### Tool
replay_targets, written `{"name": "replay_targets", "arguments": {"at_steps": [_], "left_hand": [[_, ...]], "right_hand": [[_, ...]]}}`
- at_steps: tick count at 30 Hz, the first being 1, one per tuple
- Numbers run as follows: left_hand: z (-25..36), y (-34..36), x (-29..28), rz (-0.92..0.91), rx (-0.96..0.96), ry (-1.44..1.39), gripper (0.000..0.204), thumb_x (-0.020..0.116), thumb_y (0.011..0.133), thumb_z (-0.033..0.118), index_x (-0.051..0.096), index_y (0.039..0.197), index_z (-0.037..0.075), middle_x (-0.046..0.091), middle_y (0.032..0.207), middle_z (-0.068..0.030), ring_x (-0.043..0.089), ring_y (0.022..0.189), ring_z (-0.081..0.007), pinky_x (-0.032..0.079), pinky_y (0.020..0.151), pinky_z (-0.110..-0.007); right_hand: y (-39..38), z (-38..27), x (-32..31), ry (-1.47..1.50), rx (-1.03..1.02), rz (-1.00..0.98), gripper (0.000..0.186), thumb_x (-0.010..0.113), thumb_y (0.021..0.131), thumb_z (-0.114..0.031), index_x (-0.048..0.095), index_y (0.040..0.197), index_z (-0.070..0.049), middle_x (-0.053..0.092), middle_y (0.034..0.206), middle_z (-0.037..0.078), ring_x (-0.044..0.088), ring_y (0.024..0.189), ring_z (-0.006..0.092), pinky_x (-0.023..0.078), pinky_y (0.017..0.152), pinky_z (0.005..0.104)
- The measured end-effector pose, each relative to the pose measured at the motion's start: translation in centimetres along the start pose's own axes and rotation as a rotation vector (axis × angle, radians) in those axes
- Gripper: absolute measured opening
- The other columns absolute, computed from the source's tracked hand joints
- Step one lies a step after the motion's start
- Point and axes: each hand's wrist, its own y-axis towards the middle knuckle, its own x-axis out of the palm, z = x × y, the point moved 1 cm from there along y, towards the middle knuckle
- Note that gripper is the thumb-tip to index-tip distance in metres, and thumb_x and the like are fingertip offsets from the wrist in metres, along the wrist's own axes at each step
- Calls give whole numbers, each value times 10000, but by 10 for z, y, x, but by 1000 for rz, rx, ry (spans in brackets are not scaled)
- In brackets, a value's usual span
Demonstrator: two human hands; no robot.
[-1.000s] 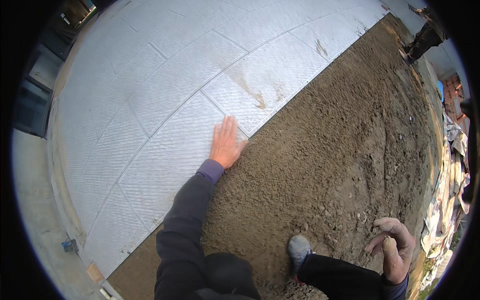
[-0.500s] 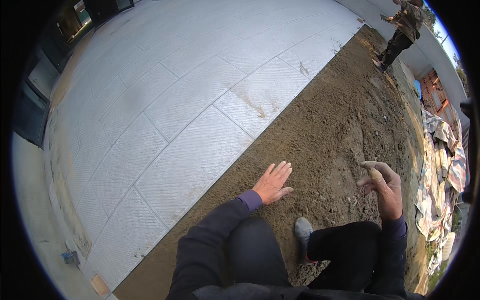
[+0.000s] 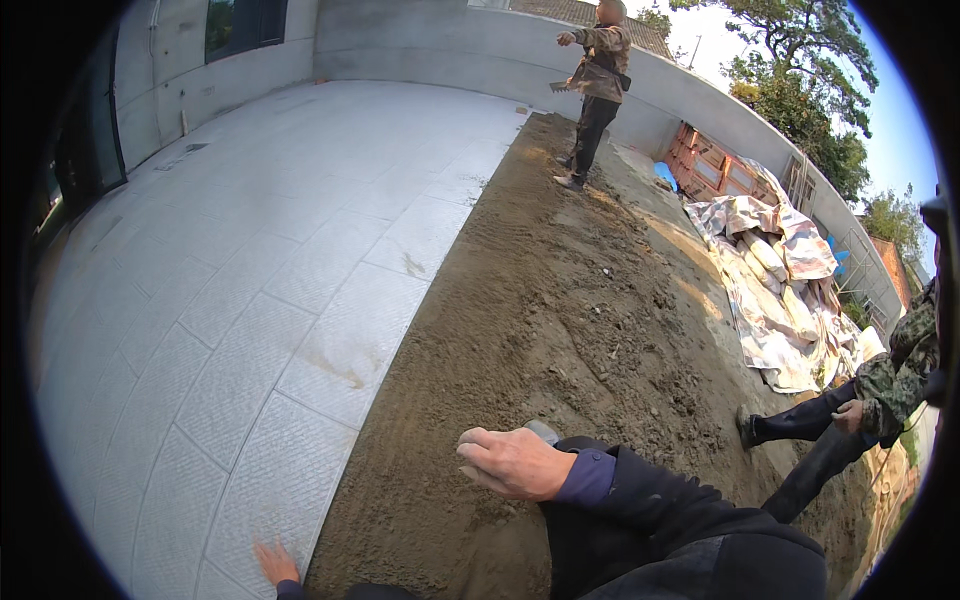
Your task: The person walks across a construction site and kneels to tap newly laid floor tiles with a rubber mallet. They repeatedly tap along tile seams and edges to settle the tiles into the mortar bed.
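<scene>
Left hand (image 3: 277,563) has shifted, apparently onto paving (image 3: 265,490), grey wall (image 3: 430,55) beyond.

Right hand (image 3: 515,463): bare. At the wrist, a muted purple-blue cuff (image 3: 588,476) forms a broad, soft band projecting beyond the outer sleeve. Right sleeve (image 3: 665,495): very dark, near-black navy cloth, long, loosely cut and creased, widening toward the near right, where light gives the fabric a greyish cast.

Left hand (image 3: 275,563): bare. Only a short length of left sleeve (image 3: 291,590) shows at the near edge, dark navy-blue; its finer detail is cut off by the frame.

Legwear: black trousers (image 3: 585,550), plain, visible in part below the right sleeve. Footwear: one shoe (image 3: 542,431), grey with a rounded outline, mostly hidden behind the right hand.
</scene>
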Motion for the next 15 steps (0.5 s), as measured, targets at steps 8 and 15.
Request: {"name": "replay_targets", "arguments": {"at_steps": [8, 15], "left_hand": [[-121, -25, 86, 152, 90, -14, 728, 522, 1086, 475, 438, 1559, -73, 423, 1646, -268, 365, 1546, -419, 298, 1247, -533], [-135, -24, 84, 117, 86, 20, 765, 564, 1072, 476, 408, 1577, -76, 361, 1686, -252, 302, 1579, -403, 258, 1268, -531]], "right_hand": [[7, -68, 65, 74, 13, -3, 313, 768, 904, -54, 644, 1188, -10, 682, 1224, 162, 726, 830, 354, 582, 670, 421], [8, -118, 88, 94, -6, 30, 305, 739, 885, 31, 645, 1175, 17, 689, 1192, 200, 738, 869, 381, 589, 734, 412]]}}
